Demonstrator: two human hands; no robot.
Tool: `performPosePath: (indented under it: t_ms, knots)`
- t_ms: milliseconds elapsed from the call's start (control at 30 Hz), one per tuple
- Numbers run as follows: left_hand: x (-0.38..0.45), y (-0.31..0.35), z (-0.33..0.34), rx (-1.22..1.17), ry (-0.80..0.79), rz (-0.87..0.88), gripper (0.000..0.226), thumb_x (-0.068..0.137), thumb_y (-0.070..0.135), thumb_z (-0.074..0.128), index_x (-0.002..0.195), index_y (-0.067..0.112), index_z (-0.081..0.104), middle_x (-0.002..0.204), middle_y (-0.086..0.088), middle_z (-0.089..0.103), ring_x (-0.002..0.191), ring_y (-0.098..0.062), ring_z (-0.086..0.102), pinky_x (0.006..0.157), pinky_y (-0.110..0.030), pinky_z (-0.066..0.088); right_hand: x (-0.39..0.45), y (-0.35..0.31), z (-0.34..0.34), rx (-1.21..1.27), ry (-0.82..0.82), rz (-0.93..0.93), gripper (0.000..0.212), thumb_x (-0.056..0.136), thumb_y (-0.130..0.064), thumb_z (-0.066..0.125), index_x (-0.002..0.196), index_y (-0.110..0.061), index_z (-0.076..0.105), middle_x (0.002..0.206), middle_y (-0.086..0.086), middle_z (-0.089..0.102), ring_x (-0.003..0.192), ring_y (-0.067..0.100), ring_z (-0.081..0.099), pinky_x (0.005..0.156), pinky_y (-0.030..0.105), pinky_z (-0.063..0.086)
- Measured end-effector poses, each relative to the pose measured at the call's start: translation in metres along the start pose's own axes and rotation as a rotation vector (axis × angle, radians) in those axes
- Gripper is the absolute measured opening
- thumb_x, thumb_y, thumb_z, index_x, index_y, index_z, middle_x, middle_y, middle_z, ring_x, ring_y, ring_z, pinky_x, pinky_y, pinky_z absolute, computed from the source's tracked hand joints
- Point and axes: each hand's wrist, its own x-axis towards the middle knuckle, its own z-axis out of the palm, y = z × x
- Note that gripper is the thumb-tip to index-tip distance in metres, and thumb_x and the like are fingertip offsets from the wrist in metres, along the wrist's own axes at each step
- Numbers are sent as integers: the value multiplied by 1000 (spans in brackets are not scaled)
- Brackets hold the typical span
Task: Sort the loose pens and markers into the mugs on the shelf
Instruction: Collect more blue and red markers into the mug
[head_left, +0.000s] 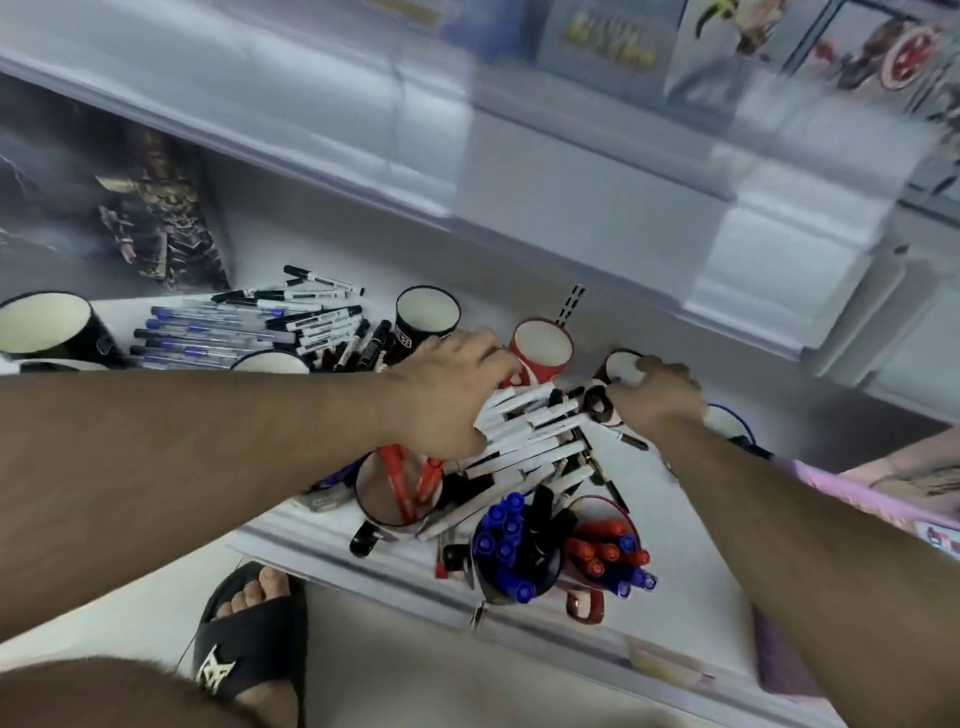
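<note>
both hands reach over white markers beside pen-filled mug.

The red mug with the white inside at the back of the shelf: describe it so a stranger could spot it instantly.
Start at the white shelf strewn with pens. Near its back wall, just beyond the left hand resting on the pile of white-barrelled markers, stands the red mug with the white inside. Unlike the black mug to its left, it is red, and it looks empty.
</note>
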Motion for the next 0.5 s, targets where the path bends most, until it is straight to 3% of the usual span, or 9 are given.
performPosePath:
  t_ms: [100,167,267,367,400,500]
  knots:
    - [20,14,4,-45,-49,-24,79,79,32,66,145,23,24,139,-3,28,134,-22,26,112,-40,24,19,15,-6,105,-170,32,70,97,-48,50,154,-17,24,154,19,26,143,38,23,115,41,21]
    - [22,17,9,-130,-29,-87,77,81,29,65,146,22,24,140,-2,28,134,-22,26,113,-37,21,26,12,-6,114,-211,-2,66,99,-44,49,154,-15,23,156,18,23,145,36,20,118,38,17]
    - [19,16,15,-224,19,-159,72,83,23,63,145,20,25,130,-1,34,125,-22,32,107,-33,26,44,9,11,113,-241,13,63,98,-45,49,150,-14,32,153,17,32,143,36,27,118,39,22]
    - [18,15,16,-238,20,-189,63,84,18,59,141,19,31,98,11,31,111,-19,37,89,-26,28,52,6,28,92,-207,3,56,95,-46,49,138,-9,50,139,18,51,131,38,45,112,44,34]
    - [19,15,16,-252,19,-194,63,84,17,59,140,19,32,99,10,31,110,-19,37,90,-27,28,55,7,32,86,-191,2,54,95,-44,49,135,-8,53,135,18,54,128,38,48,110,44,37]
    - [22,16,18,-314,4,-195,66,82,18,61,141,24,33,132,1,39,126,-20,34,107,-33,30,51,6,30,97,-154,0,45,98,-29,48,136,-6,53,137,20,53,130,38,47,109,42,38]
